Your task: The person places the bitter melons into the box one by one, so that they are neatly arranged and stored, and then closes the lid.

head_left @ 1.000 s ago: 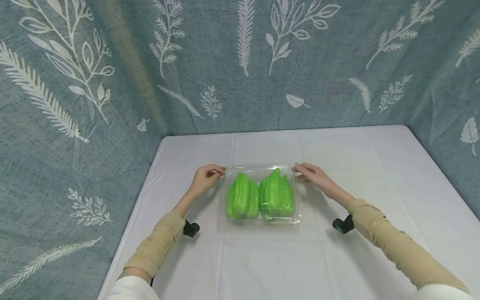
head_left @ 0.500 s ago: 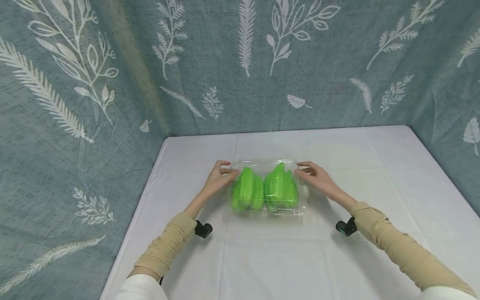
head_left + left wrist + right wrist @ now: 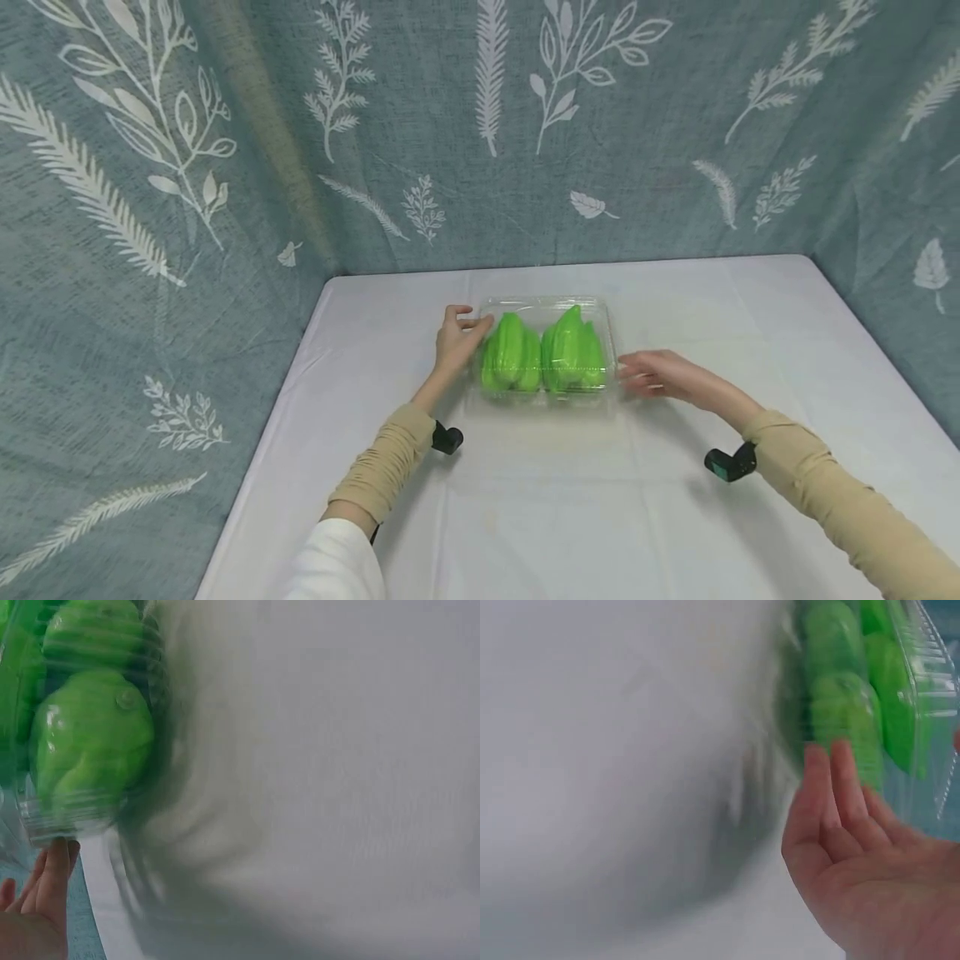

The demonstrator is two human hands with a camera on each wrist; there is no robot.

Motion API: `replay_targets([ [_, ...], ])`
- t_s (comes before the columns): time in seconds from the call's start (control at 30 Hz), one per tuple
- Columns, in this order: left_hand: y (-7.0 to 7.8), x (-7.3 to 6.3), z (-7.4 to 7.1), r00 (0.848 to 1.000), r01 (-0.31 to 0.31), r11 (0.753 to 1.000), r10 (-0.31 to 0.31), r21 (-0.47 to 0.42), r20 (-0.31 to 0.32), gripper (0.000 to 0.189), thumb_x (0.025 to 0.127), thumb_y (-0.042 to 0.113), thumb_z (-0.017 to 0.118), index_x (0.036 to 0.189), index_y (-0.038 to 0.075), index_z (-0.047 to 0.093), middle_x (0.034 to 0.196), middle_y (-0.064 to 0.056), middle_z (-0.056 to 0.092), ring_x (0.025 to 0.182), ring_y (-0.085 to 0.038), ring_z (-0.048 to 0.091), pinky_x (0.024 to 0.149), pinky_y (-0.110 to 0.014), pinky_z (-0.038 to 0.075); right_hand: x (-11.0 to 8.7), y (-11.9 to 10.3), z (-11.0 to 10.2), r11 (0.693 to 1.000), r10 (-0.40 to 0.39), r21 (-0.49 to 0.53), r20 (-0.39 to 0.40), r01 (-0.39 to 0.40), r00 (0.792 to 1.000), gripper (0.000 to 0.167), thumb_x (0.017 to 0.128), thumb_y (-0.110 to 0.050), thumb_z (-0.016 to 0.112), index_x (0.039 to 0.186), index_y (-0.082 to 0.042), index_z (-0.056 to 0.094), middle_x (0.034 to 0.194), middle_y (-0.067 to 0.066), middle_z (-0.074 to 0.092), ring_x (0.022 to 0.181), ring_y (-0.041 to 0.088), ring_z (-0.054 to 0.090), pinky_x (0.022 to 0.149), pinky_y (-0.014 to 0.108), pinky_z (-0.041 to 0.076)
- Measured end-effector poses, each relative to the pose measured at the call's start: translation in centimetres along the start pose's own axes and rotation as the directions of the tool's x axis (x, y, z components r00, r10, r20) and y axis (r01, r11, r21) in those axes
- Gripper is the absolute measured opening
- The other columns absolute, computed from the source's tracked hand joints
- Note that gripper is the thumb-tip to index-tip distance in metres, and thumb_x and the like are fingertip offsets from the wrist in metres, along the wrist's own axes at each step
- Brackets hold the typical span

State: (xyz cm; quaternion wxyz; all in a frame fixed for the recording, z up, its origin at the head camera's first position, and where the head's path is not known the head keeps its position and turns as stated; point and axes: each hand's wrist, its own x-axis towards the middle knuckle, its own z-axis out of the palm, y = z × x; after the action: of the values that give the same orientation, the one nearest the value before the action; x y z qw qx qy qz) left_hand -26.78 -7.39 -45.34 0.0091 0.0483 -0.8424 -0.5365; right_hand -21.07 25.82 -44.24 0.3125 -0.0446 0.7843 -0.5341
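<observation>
A clear plastic clamshell box (image 3: 551, 398) lies on the table with a hinged-style ridged rim. Inside are two bright green, lobed, ribbed pieces, a left one (image 3: 512, 354) and a right one (image 3: 573, 350), which look like vegetables or fruit. My left hand (image 3: 456, 340) is at the box's left side, its thumb reaching over the upper left corner. In the left wrist view, straight fingers (image 3: 54, 881) meet the end of the box. My right hand (image 3: 663, 375) is beside the box's right wall, fingers extended and slightly blurred; its fingertips overlap the wall in the right wrist view.
A white cloth covers the table (image 3: 540, 517), which ends at a back edge. Behind and on both sides hangs a blue-grey curtain (image 3: 450, 100) with white leaf prints. Black wrist cameras sit on the left sleeve (image 3: 447, 439) and right sleeve (image 3: 730, 463).
The box has shifted right and farther away, with my left hand following it. My right hand has come back from the upper right corner to lower on the right side.
</observation>
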Motion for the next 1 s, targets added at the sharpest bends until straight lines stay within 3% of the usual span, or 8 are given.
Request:
replay_targets([
  [0.2, 0.3, -0.1, -0.4, 0.991, 0.09, 0.994, -0.082, -0.065, 0.11, 0.06, 0.091, 0.042, 0.056, 0.136, 0.007, 0.038, 0.13, -0.021, 0.055, 0.113, -0.033, 0.058, 0.092, -0.042, 0.049, -1.1, 1.3, 0.9, 1.0, -0.027, 0.015, 0.092, 0.026, 0.995, 0.048, 0.097, -0.025, 0.045, 0.126, 0.012, 0.053, 0.121, 0.02, 0.064, 0.103, 0.015, 0.065, 0.092, 0.031, 0.051],
  [0.3, 0.6, -0.3, -1.6, 0.949, 0.185, 0.979, -0.157, -0.081, 0.271, 0.069, 0.093, 0.046, 0.052, 0.145, 0.008, 0.026, 0.142, -0.021, 0.043, 0.125, -0.035, 0.048, 0.101, -0.043, 0.044, -1.3, 1.3, 1.5, 0.999, -0.035, 0.043, 0.076, 0.032, 0.997, 0.047, 0.096, -0.023, 0.046, 0.123, 0.015, 0.054, 0.114, 0.018, 0.068, 0.099, 0.012, 0.066, 0.091, 0.031, 0.052],
  [0.4, 0.4, -0.5, -3.5, 0.858, 0.274, 0.959, -0.209, -0.074, 0.469, 0.074, 0.095, 0.043, 0.048, 0.149, 0.005, 0.015, 0.149, -0.022, 0.032, 0.133, -0.037, 0.04, 0.107, -0.044, 0.039, -1.5, 1.2, 1.7, 0.998, -0.032, 0.061, 0.061, 0.028, 0.998, 0.047, 0.096, -0.022, 0.046, 0.122, 0.017, 0.053, 0.109, 0.016, 0.069, 0.096, 0.011, 0.067, 0.09, 0.031, 0.052],
  [0.57, -0.8, -1.2, -6.7, 0.648, 0.313, 0.95, -0.227, 0.017, 0.727, 0.06, 0.099, 0.026, 0.041, 0.145, -0.007, 0.021, 0.146, -0.027, 0.035, 0.132, -0.038, 0.041, 0.108, -0.043, 0.037, -1.7, 1.0, 1.8, 0.997, -0.009, 0.075, 0.066, 0.004, 0.998, 0.047, 0.096, -0.022, 0.045, 0.122, 0.017, 0.052, 0.105, 0.011, 0.07, 0.093, 0.01, 0.067, 0.086, 0.028, 0.053],
  [0.7, -1.7, -1.9, -7.3, 0.554, 0.273, 0.958, -0.229, 0.085, 0.8, 0.047, 0.098, 0.019, 0.044, 0.136, -0.009, 0.041, 0.132, -0.023, 0.055, 0.118, -0.028, 0.058, 0.102, -0.04, 0.044, -1.7, 0.9, 1.8, 0.996, 0.004, 0.083, 0.079, -0.011, 0.997, 0.048, 0.096, -0.022, 0.045, 0.122, 0.017, 0.052, 0.101, 0.006, 0.071, 0.089, 0.009, 0.067, 0.083, 0.026, 0.053],
  [0.77, -2.0, -2.3, -7.0, 0.537, 0.268, 0.96, -0.22, 0.082, 0.815, 0.043, 0.097, 0.018, 0.048, 0.13, -0.009, 0.048, 0.123, -0.018, 0.063, 0.109, -0.021, 0.063, 0.099, -0.037, 0.047, -1.7, 0.9, 1.8, 0.996, 0.005, 0.093, 0.09, -0.013, 0.996, 0.048, 0.096, -0.022, 0.045, 0.122, 0.017, 0.052, 0.099, 0.005, 0.071, 0.088, 0.009, 0.067, 0.083, 0.026, 0.053],
  [0.83, -2.1, -2.7, -6.6, 0.543, 0.259, 0.963, -0.206, 0.071, 0.814, 0.04, 0.096, 0.018, 0.052, 0.125, -0.009, 0.054, 0.113, -0.011, 0.069, 0.1, -0.014, 0.066, 0.094, -0.033, 0.05, -1.7, 0.9, 1.8, 0.994, -0.001, 0.104, 0.099, -0.01, 0.995, 0.048, 0.096, -0.022, 0.045, 0.122, 0.018, 0.051, 0.099, 0.004, 0.071, 0.089, 0.008, 0.067, 0.084, 0.026, 0.053],
  [1.0, -2.3, -3.6, -5.6, 0.62, 0.259, 0.965, -0.192, 0.033, 0.761, 0.038, 0.094, 0.019, 0.056, 0.117, -0.011, 0.06, 0.091, 0.004, 0.072, 0.081, -0.005, 0.066, 0.075, -0.021, 0.052, -1.5, 1.3, 1.7, 0.993, -0.016, 0.114, 0.08, 0.007, 0.997, 0.047, 0.097, -0.024, 0.047, 0.12, 0.017, 0.054, 0.096, 0.001, 0.072, 0.09, 0.007, 0.067, 0.085, 0.025, 0.053],
])
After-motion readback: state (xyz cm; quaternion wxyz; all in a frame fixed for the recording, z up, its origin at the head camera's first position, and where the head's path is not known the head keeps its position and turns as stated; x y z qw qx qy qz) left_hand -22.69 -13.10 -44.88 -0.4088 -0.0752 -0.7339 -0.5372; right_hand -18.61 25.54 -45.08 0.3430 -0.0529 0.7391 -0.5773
